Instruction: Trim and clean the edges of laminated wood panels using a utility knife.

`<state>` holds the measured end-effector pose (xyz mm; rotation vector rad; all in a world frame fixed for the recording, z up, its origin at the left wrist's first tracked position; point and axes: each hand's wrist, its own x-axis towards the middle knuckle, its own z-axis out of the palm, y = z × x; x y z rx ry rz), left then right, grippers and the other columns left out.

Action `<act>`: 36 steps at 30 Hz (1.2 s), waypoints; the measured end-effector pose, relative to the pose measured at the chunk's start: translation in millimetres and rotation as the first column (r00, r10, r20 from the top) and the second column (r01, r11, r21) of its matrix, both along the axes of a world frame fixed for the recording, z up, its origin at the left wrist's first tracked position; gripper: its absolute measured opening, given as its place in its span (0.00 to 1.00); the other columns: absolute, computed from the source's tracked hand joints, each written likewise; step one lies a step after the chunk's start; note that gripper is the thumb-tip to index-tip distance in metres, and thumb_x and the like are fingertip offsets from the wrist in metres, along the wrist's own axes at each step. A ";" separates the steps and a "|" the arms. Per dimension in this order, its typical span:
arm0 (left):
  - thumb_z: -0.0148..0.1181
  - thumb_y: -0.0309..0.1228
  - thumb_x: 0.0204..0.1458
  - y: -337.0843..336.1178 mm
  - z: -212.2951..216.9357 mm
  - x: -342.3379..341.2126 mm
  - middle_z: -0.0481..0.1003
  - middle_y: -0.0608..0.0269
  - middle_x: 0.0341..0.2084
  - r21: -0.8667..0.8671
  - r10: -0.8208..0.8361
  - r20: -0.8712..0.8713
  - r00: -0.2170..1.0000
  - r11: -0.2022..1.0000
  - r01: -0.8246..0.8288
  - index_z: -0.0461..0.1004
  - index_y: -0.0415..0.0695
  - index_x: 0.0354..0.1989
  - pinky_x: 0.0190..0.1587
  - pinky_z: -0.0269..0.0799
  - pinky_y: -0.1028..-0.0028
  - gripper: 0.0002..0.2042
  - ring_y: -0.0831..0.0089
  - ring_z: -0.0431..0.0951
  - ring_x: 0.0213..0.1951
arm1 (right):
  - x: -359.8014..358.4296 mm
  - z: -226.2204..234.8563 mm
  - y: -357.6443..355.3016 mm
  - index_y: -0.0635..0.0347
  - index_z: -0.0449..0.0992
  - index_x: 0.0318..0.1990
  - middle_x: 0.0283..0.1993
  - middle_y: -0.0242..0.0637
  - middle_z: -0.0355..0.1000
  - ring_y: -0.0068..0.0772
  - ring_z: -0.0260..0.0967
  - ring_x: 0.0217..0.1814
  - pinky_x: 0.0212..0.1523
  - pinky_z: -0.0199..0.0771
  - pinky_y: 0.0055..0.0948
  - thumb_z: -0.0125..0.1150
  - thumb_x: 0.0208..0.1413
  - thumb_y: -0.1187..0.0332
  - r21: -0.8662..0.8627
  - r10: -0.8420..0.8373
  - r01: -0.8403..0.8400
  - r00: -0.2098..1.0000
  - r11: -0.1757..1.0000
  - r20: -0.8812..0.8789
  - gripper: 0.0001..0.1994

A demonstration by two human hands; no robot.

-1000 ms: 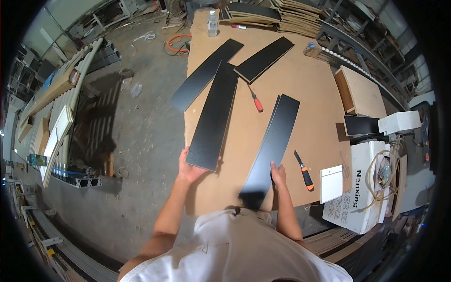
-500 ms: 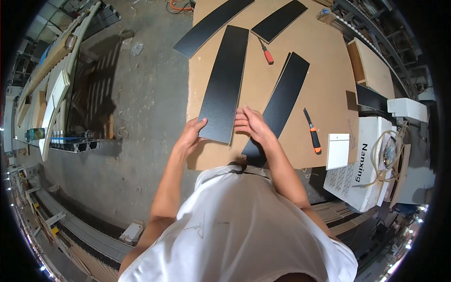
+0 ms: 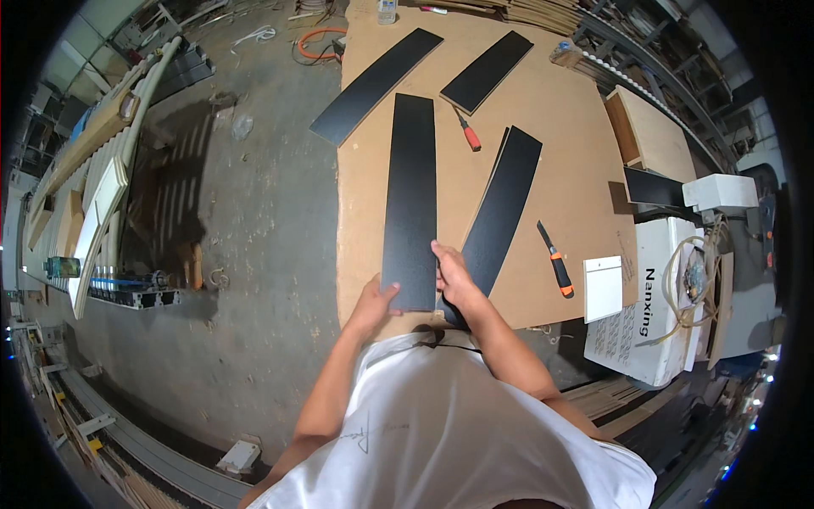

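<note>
A long black panel (image 3: 411,199) lies lengthwise before me, its near end between my hands. My left hand (image 3: 376,304) grips its left edge near the bottom corner, thumb on top and fingers underneath. On the opposite edge, my right hand (image 3: 453,273) is closed with the thumb on the panel's face; its other fingers are partly hidden. Just right of it, a second black panel (image 3: 500,216), seemingly stacked on another, lies slanted and passes beneath my right wrist. Farther off are a black panel (image 3: 377,85) at left and a shorter black one (image 3: 488,72) at right.
The panels lie on a brown board-topped table (image 3: 568,170). A red-handled screwdriver (image 3: 471,138) and an orange-and-black utility knife (image 3: 557,263) rest on it. At the right edge are a white notepad-like piece (image 3: 603,288) and a white box (image 3: 653,339). A roller rack (image 3: 127,144) stands left.
My right hand, apart with fingers spread before, now grips the panel's right edge. The panel has straightened and come nearer to me. The view has tilted to show more of the far table.
</note>
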<state>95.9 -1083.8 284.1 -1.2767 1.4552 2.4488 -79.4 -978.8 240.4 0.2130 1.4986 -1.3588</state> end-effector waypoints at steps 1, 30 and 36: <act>0.50 0.35 0.67 -1.6 1.9 -1.7 0.80 0.58 0.36 -0.032 -0.122 -0.005 0.993 0.992 0.121 0.69 0.38 0.55 0.33 0.77 0.73 0.15 0.72 0.81 0.32 | 9.9 8.2 -8.5 0.65 0.72 0.39 0.32 0.34 0.72 0.35 0.69 0.25 0.28 0.70 0.38 0.51 0.68 0.58 0.049 -0.055 0.063 0.989 0.997 -0.140 0.16; 0.38 0.61 0.65 -3.9 -70.2 -1.2 0.73 0.64 0.54 0.618 0.145 0.089 0.986 0.768 -0.168 0.65 0.49 0.62 0.54 0.76 0.64 0.31 0.68 0.77 0.52 | 28.4 44.7 -59.2 0.61 0.71 0.51 0.36 0.58 0.76 0.66 0.73 0.41 0.44 0.73 0.56 0.61 0.51 0.66 0.207 0.250 -0.141 0.525 0.968 -0.814 0.19; 0.42 0.56 0.66 -11.9 -40.9 -11.2 0.76 0.65 0.44 0.396 0.087 0.040 0.995 0.913 -0.096 0.70 0.47 0.56 0.43 0.78 0.68 0.26 0.73 0.78 0.42 | 11.5 58.9 -56.7 0.62 0.67 0.60 0.42 0.64 0.75 0.67 0.72 0.49 0.52 0.72 0.53 0.59 0.54 0.67 0.199 0.229 -0.115 0.579 0.973 -0.782 0.25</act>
